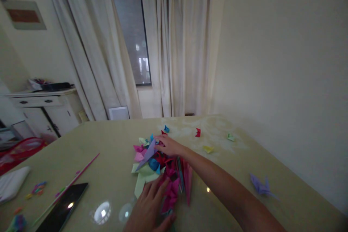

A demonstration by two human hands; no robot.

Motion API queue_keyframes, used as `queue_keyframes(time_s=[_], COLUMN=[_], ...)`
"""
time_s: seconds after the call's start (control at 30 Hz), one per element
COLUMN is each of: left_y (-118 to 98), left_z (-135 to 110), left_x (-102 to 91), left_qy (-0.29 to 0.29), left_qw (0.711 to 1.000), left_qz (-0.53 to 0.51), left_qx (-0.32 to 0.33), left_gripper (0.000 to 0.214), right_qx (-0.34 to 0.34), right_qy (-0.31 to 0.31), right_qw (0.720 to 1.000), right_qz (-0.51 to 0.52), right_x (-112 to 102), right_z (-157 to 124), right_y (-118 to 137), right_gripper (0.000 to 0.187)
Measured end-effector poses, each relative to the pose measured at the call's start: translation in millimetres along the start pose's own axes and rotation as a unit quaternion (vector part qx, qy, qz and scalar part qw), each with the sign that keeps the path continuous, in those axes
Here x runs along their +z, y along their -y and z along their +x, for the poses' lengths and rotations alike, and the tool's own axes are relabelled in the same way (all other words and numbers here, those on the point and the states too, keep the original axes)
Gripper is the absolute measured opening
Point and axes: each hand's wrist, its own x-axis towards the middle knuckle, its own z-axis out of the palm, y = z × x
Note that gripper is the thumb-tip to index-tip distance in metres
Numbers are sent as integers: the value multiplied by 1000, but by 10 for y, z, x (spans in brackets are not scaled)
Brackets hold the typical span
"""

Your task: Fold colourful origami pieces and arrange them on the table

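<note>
A heap of folded coloured paper pieces (154,164) lies mid-table, with pink, red, blue, pale green and purple ones mixed together. My right hand (170,145) reaches across to its far side, fingers stretched out beside a purple folded paper (146,156). Whether those fingertips grip any paper is hard to see. At the near side, my left hand (149,204) has its fingers apart, next to magenta folded paper (172,192) and a pale green sheet (140,183). Long pink paper strips (187,179) stick out on the heap's right.
Small folded papers lie scattered: blue (166,129), red (198,132), yellow (208,149), green (230,137). A purple paper crane (261,185) sits at right. On the left are a black phone (63,206), a thin pink-and-green stick (78,174) and small colourful pieces (38,187).
</note>
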Motion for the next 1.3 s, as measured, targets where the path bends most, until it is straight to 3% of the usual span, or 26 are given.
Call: queue_keyframes(time_s=[0.1,0.2,0.27,0.37,0.5,0.57,0.67,0.73,0.83,0.93,1.03,1.1,1.2,1.3], left_y=[-195,-418,-552,-646,-483,-319,-90,13,103,169,202,176,77,-9], left_z=[120,368,614,1040,1464,1553,1579,1576,1569,1503,1326,1191,1079,1121], left_x=[34,23,16,-5,-77,-111,-158,-215,-388,-638,-811,-806,-633,-424], left_qy=[30,55,76,119,130,127,121,104,44,-20,-51,-46,0,45], left_qw=[998,994,990,988,987,987,988,992,998,999,997,995,992,987], left_qz=[32,39,46,81,97,95,78,55,19,4,34,67,94,101], left_qx=[36,91,114,63,-4,-27,-47,-46,-33,-29,-49,-65,-83,-118], left_gripper=[92,84,79,80,67,51,38,39,44,50,51,47,30,35], right_qx=[-29,7,56,147,281,390,418,379,315,265,234,217,210,225], right_qy=[-21,-62,-88,-116,-134,-120,-92,-85,-78,-76,-54,-37,-42,-74], right_qw=[999,998,992,974,928,879,880,905,936,955,967,972,976,971], right_qz=[0,-30,-65,-130,-205,-246,-205,-172,-138,-108,-89,-75,-50,-29], right_x=[-131,-469,-739,-1072,-1208,-1161,-1032,-927,-734,-496,-252,-122,-26,-56], right_z=[-103,-405,-732,-1415,-2495,-2942,-3285,-3259,-2928,-2446,-1993,-1742,-1438,-1207], right_y=[141,71,-41,-213,-407,-487,-536,-495,-333,-130,16,50,15,-47], right_gripper=[61,59,56,55,68,82,77,62,52,49,62,62,51,40])
